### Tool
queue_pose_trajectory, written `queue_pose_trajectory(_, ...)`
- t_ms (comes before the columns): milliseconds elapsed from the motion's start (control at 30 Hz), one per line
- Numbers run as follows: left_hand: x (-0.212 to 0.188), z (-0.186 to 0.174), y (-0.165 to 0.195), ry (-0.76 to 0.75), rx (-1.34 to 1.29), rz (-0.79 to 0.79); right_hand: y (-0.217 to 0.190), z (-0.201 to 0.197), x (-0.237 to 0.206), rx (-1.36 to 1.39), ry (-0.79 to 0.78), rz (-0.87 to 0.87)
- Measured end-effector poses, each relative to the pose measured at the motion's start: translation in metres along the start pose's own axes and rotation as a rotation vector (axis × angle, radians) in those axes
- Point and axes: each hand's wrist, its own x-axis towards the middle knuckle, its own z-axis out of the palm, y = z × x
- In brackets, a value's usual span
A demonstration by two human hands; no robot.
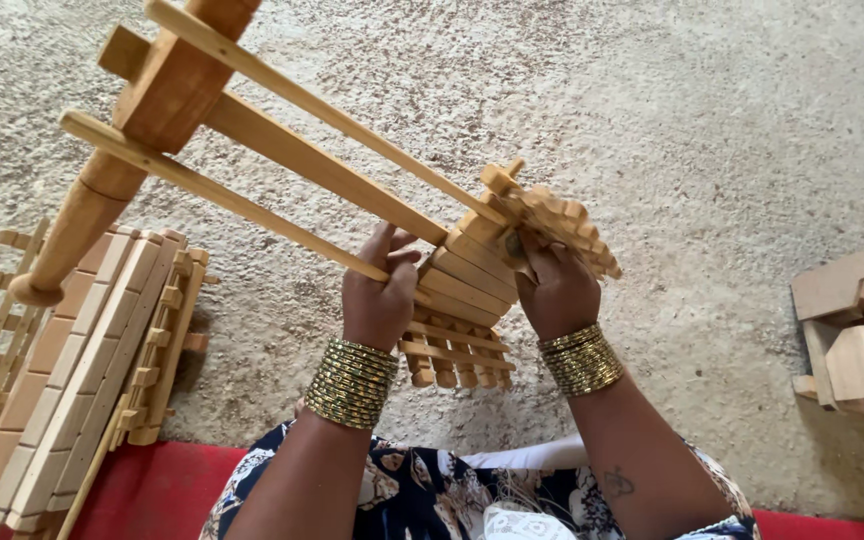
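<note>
The left hand (377, 300) closes around a thin pale wooden rod (222, 195) of a light-brown wooden frame with long parallel bars (322, 165). The right hand (555, 290) grips a slatted panel of short pale wooden strips (467, 285) mounted at the frame's near end, above the grey concrete floor (712, 130). A stack of similar slatted wooden panels (82, 370) lies to the left, and chunky pale wooden blocks (862, 330) to the right.

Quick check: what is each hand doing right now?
Left hand: closed around a thin wooden rod of the wooden frame.
Right hand: closed on the slatted wooden piece at the frame's end.
</note>
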Motion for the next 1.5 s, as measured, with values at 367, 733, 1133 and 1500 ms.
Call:
queue_pose_trajectory(367, 0.010, -0.007, 0.003, 0.149, -0.178, -0.242, 0.034, 0.038, -0.022, 0.104, -0.278, 0.160)
queue_pose_trajectory(733, 0.001, 0.000, 0.011, 0.087, -0.078, -0.123, -0.054, 0.005, -0.017, 0.596, -0.353, -0.375)
queue_pose_trajectory(1133, 0.011, -0.010, 0.004, 0.190, -0.173, -0.247, -0.007, 0.032, -0.019, 0.500, -0.676, -0.211)
queue_pose_trajectory(1500, 0.012, -0.011, 0.010, 0.187, -0.101, -0.242, 0.011, 0.029, -0.012, -0.017, -1.206, 0.187)
